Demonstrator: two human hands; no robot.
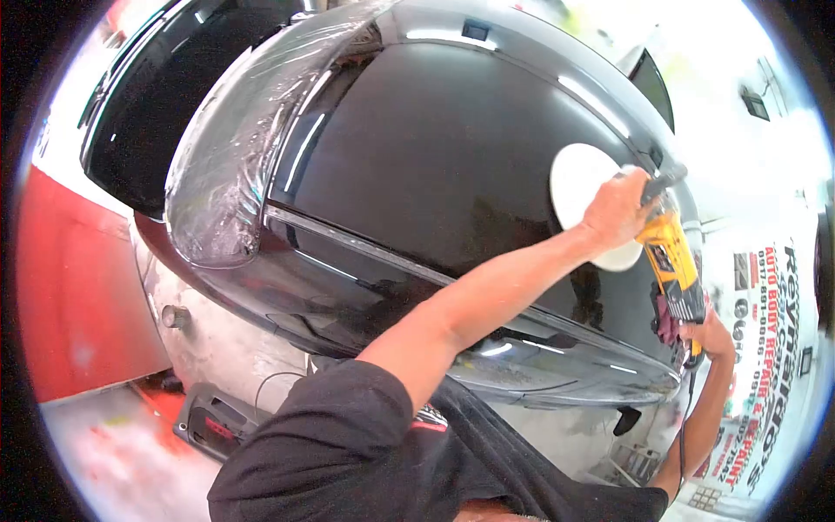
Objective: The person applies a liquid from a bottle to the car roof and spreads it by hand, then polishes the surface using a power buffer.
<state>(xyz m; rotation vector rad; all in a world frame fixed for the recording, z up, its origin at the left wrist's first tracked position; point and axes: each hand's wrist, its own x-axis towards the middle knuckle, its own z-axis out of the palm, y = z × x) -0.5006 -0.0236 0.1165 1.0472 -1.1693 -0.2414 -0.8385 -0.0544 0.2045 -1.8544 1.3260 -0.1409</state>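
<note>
My left hand (616, 211) is closed round the front end of a yellow and black polisher (668, 252), beside its black side handle. The polisher's round white pad (578, 187) is at the right part of a glossy black car roof (435, 148), tilted in view and partly hidden by my left hand. At the polisher's rear end, my right hand (709, 335) is wrapped round the body near the cord. A dark red cloth (666, 320) shows next to my right hand, against the tool.
Clear plastic film (217, 187) covers the car's glass at the left. A black panel (174, 96) stands beyond it. Below left are a red wall (78, 278) and a black speaker-like case (209, 422). A lettered banner (761, 348) hangs at the right. The black cord runs down by my right arm.
</note>
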